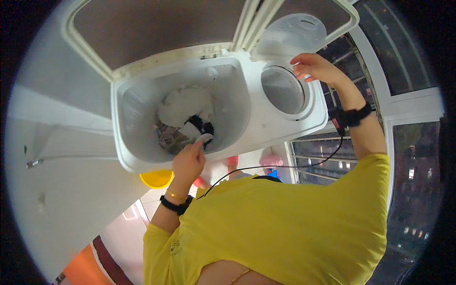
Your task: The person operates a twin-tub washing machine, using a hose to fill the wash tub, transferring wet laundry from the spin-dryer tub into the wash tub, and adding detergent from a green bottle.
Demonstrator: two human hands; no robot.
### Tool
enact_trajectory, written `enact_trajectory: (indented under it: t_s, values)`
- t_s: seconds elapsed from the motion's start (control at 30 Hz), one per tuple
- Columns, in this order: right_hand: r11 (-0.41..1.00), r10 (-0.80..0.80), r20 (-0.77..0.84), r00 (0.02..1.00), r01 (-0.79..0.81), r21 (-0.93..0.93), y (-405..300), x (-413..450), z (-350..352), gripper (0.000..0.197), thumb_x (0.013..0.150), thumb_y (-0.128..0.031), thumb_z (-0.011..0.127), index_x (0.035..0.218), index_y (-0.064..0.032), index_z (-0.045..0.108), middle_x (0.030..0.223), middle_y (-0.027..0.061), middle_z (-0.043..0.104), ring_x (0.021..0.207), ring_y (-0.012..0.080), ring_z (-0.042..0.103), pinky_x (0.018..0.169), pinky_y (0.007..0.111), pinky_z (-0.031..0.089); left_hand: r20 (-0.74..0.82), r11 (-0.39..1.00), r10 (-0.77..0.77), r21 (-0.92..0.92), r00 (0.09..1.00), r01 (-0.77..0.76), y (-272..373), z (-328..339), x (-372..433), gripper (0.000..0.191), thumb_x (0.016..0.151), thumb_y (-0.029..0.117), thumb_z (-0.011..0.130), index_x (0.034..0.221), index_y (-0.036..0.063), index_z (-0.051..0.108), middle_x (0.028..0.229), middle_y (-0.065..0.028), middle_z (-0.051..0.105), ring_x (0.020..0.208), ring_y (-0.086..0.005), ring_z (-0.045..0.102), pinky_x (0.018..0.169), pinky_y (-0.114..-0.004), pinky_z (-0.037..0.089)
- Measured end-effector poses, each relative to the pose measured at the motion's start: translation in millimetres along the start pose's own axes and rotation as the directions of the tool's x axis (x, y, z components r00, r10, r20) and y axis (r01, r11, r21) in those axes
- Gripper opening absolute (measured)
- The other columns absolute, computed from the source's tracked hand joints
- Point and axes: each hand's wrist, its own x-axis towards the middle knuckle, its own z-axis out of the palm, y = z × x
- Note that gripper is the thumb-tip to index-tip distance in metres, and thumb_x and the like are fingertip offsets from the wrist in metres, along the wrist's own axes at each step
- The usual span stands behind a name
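Note:
A white twin-tub washing machine (228,153) stands before me with its lids (153,32) raised. In its larger wash tub (231,96) lies a heap of laundry (185,107), mostly white, with black and greyish patterned pieces. My left hand (188,162) reaches over the near rim and pinches a small white cloth piece (205,138), whose exact kind I cannot tell. Fingers apart and holding nothing visible, my right hand (313,69) hovers by the far right rim of the round spin tub (283,89). Behind that opening, a translucent plastic inner lid (294,34) leans upright.
A yellow basin (156,179) is on the floor by the machine's near left side. A pink container (271,160) sits near the railing. Walls adjoin on the left; windows (415,171) line the right. A black cable (285,166) crosses before my body from the right wrist strap.

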Motion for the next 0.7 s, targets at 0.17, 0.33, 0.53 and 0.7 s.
enact_trajectory:
  t_s: [0.17, 0.33, 0.53, 0.7]
  values:
    - [0.629, -0.337, 0.156, 0.929, 0.345, -0.697, 121, 122, -19, 0.031, 0.079, -0.024, 0.065, 0.103, -0.004, 0.065, 0.093, 0.0155, 0.066, 0.086, 0.0305, 0.064, 0.071, 0.04, 0.05, 0.041, 0.999, -0.018, -0.031, 0.999, 0.019, 7, 0, 11, 0.035, 0.08, 0.008, 0.057, 0.114, 0.0127, 0.063, 0.08, -0.0104, 0.062, 0.068, -0.0317, 0.061, 0.058, -0.042, 0.049]
    - [0.56, 0.012, 0.322, 0.947, 0.26, -0.787, 123, 170, 43, 0.026, 0.077, -0.017, 0.058, 0.094, -0.0009, 0.069, 0.098, 0.0206, 0.067, 0.092, 0.0399, 0.064, 0.079, 0.047, 0.051, 0.063, 0.995, -0.094, -0.011, 0.994, 0.095, 9, 0, 11, 0.037, 0.077, 0.003, 0.056, 0.113, 0.0096, 0.064, 0.084, -0.0109, 0.064, 0.067, -0.0293, 0.062, 0.06, -0.038, 0.051]
    - [0.471, 0.068, 0.472, 0.879, 0.389, -0.792, 263, 288, 166, 0.03, 0.077, -0.028, 0.067, 0.1, -0.0103, 0.072, 0.104, 0.017, 0.067, 0.094, 0.0317, 0.064, 0.078, 0.045, 0.052, 0.083, 0.994, -0.101, 0.04, 0.991, 0.098, 13, 1, 18, 0.039, 0.076, 0.0, 0.054, 0.113, 0.007, 0.064, 0.084, -0.0116, 0.065, 0.068, -0.0284, 0.063, 0.061, -0.036, 0.052]
    - [0.573, 0.12, 0.477, 0.871, 0.332, -0.75, 334, 298, 231, 0.034, 0.076, -0.032, 0.068, 0.102, -0.01, 0.071, 0.104, 0.0148, 0.066, 0.093, 0.0291, 0.063, 0.076, 0.042, 0.051, 0.109, 0.99, -0.137, 0.043, 0.985, 0.133, 9, 4, 20, 0.041, 0.074, 0.001, 0.053, 0.114, 0.0062, 0.063, 0.085, -0.0122, 0.065, 0.07, -0.0291, 0.063, 0.062, -0.037, 0.052]
